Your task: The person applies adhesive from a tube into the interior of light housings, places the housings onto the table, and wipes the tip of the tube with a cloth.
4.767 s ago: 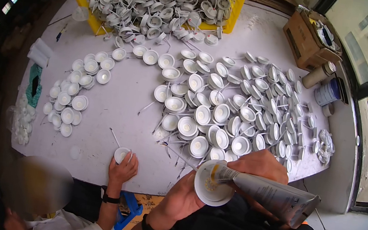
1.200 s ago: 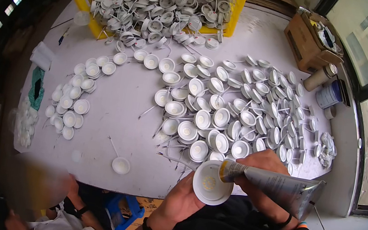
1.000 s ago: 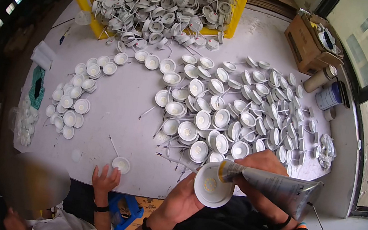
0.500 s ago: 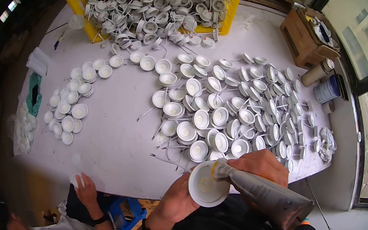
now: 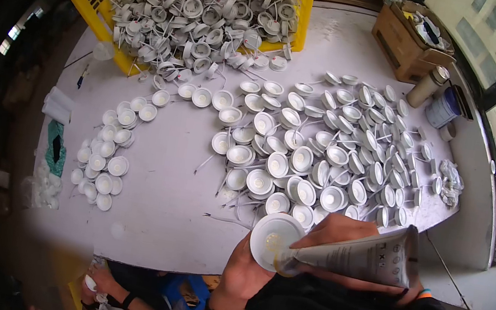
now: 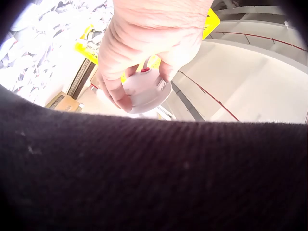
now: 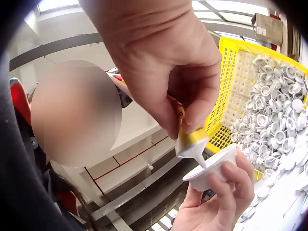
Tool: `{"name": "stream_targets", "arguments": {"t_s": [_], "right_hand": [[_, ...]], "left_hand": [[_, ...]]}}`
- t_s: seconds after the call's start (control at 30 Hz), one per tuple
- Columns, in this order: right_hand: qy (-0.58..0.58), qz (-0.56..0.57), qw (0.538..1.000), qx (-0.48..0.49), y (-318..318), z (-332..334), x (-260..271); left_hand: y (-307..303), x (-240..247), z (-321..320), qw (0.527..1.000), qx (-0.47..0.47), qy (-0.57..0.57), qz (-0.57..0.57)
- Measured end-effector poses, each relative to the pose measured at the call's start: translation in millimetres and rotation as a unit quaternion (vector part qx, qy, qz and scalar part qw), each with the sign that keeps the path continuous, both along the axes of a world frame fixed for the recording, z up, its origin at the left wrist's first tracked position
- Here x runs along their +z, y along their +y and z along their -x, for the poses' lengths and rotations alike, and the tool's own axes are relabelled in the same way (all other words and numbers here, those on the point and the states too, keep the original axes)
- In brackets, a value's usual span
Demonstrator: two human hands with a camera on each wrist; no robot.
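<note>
My left hand (image 5: 242, 277) holds a white round downlight (image 5: 268, 223) tilted toward me, with a ring of yellow LED dots inside and a cable trailing left. In the left wrist view, fingers and thumb grip the downlight's (image 6: 147, 94) body from behind, beside a red spot where the cable leaves. My right hand (image 5: 339, 230) grips a silver squeeze tube (image 5: 361, 258) near its yellow neck. The right wrist view shows this hand (image 7: 159, 62) pinching the tube (image 7: 191, 139), its white nozzle (image 7: 198, 159) pointing down into the cup.
Many white downlights (image 5: 302, 158) cover the table's right half; a smaller group (image 5: 104, 183) curves along the left. A yellow crate (image 5: 306, 16) heaped with lamp parts stands behind. At right are a cardboard box (image 5: 399, 46) and a flask (image 5: 428, 87). Another person's hand (image 5: 104, 281) holds a white piece.
The tube's nozzle has moved from the downlight's right side to its lower right. The other person's hand has taken a downlight off the table and drawn back. The head view has shifted slightly.
</note>
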State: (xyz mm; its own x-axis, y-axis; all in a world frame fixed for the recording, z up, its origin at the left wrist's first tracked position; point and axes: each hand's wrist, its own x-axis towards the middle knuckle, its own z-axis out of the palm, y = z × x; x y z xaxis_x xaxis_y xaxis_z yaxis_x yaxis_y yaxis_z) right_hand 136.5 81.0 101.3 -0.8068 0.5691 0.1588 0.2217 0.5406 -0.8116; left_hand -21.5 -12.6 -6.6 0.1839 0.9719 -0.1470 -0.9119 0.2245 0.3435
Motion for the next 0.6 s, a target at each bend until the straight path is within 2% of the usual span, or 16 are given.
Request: {"name": "stream_targets", "arguments": {"t_s": [0.07, 0.1, 0.2, 0.3, 0.37, 0.43, 0.5, 0.57, 0.6], "right_hand": [[0.028, -0.014, 0.999, -0.019, 1.4, 7.1, -6.2], [0.041, -0.02, 0.998, -0.031, 1.5, 10.1, -9.1], [0.086, -0.065, 0.991, -0.084, -0.2, 18.5, -13.4], [0.086, -0.042, 0.987, -0.126, -2.9, 22.4, -26.5], [0.072, -0.002, 0.991, -0.116, -4.7, 21.0, -24.9], [0.062, 0.141, 0.975, -0.162, -7.1, 17.6, -30.0], [0.166, 0.284, 0.916, -0.23, -11.0, 18.3, -38.1], [0.172, 0.301, 0.899, -0.268, -11.6, 17.7, -45.2], [0.169, 0.321, 0.893, -0.266, -11.4, 15.2, -48.5]], "left_hand": [[-0.8, -8.9, -2.2, 0.993, -0.018, -0.112, -0.036], [-1.5, -9.7, -2.7, 0.993, -0.018, -0.111, -0.035], [-2.1, -1.9, -8.7, 0.998, 0.021, 0.028, 0.048], [-3.4, -11.4, -4.3, 0.998, 0.003, 0.027, 0.053], [-4.0, -6.5, -0.4, 0.999, -0.003, 0.005, 0.047], [-3.4, -2.8, 10.2, 0.999, 0.004, -0.008, 0.038], [-3.6, -7.4, 27.7, 0.998, 0.028, 0.017, 0.05], [-7.9, -36.5, 53.3, 0.992, 0.079, 0.063, 0.081], [-10.6, -55.2, 69.2, 0.976, 0.102, 0.146, 0.124]]}}
